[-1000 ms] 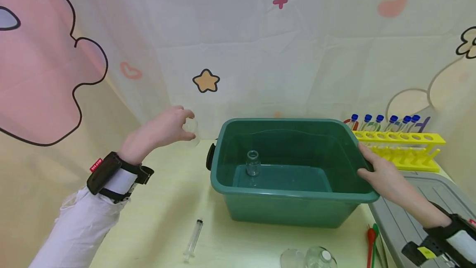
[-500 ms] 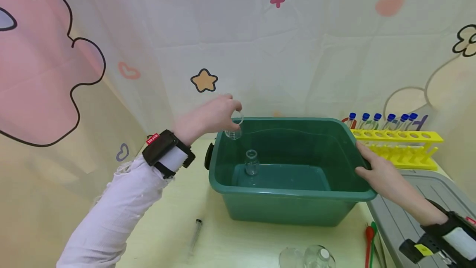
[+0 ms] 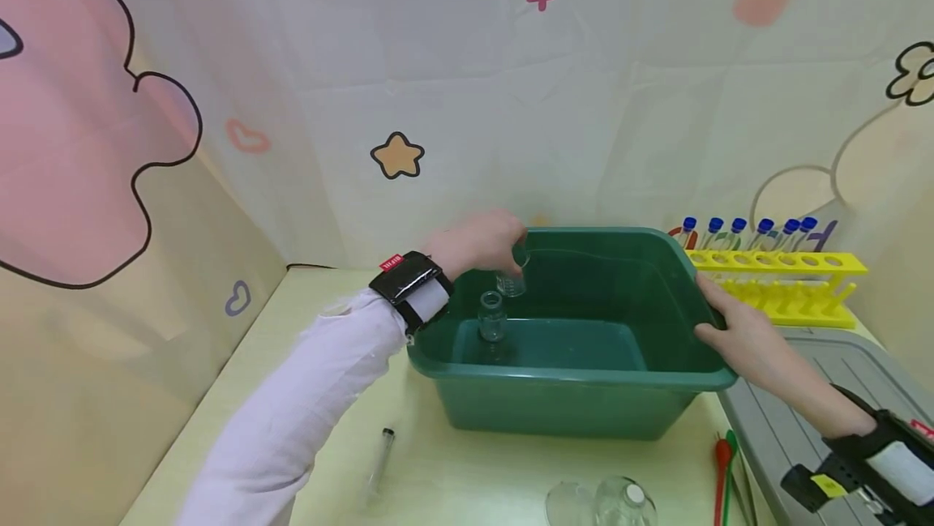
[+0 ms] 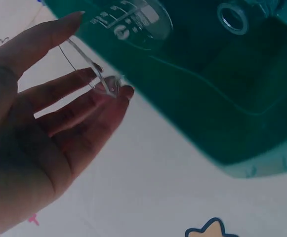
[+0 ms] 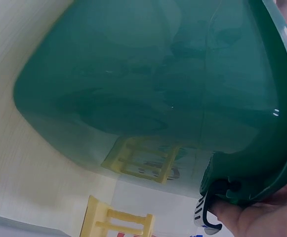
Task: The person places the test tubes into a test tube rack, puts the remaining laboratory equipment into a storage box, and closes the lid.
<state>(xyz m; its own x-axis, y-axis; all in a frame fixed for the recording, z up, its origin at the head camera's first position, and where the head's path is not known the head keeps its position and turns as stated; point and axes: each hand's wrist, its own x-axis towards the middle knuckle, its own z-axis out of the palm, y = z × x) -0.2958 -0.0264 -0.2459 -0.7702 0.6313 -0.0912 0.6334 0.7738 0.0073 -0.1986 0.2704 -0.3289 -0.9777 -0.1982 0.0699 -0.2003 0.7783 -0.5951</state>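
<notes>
A large green plastic tub (image 3: 554, 404) stands on the table. My left hand (image 3: 481, 244) reaches over its back left part and pinches a clear glass beaker (image 3: 512, 284) near the rim. In the left wrist view, white markings show on the beaker (image 4: 138, 22), its base pointing into the tub. Close beside it, a small clear glass bottle (image 3: 492, 322) stands upright on the tub's floor. At the right end, my right hand (image 3: 744, 335) grips the tub's rim; the right wrist view shows its fingers by the black handle clip (image 5: 210, 210).
Behind my right hand stands a yellow rack (image 3: 784, 263) with several blue-capped tubes. A grey lid (image 3: 839, 364) lies at right, beside red and green-handled tools (image 3: 722, 461). In front are a syringe (image 3: 379, 465), clear glassware (image 3: 625, 502) and a round glass piece (image 3: 569, 503).
My left hand has carried the beaker rightward from beside the tub, across its left rim, and down into the tub's opening. My right hand has stayed on the right rim.
</notes>
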